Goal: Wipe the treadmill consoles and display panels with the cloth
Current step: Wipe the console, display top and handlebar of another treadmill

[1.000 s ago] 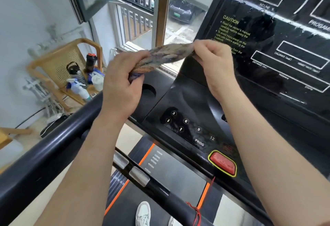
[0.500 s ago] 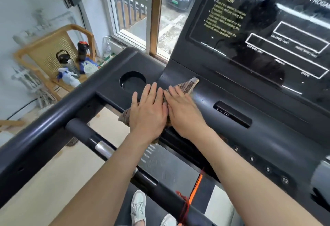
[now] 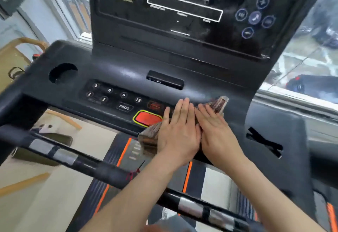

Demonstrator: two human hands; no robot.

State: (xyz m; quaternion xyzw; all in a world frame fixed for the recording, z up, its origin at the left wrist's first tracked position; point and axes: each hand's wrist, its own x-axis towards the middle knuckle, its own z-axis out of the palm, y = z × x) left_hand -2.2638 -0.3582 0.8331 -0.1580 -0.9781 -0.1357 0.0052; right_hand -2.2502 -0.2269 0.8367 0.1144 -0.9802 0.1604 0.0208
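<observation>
The fingers (image 3: 183, 110) of both hands lie straight and close together, gripping nothing. The left hand (image 3: 178, 134) and the right hand (image 3: 218, 134) sit side by side, palms down, pressing a folded patterned cloth (image 3: 221, 103) flat on the right part of the console (image 3: 117, 67). One end of the cloth pokes out past the right fingertips. The other end hangs over the console's near edge, below the left hand and above the belt (image 3: 133, 158). Since only downward pressure holds the cloth, a fast or uneven stroke could let it slide out from under the palms, and the overhanging end could drag it down onto the belt. The red button (image 3: 147, 118) lies just beside the left thumb. A firm sweep to the left would probably cross it, then the PROG key (image 3: 124, 107) and the number keys (image 3: 109, 90), so heavy pressure could trigger one of them if the machine is powered, which the blurred picture does not show. Above the hands sits a dark slot (image 3: 164, 80), where a damp cloth could push moisture or lint in. Whether the cloth is wet cannot be told. The upright display panel (image 3: 182, 12) behind looks streaked, and a hard two-handed push there might smear it further.
</observation>
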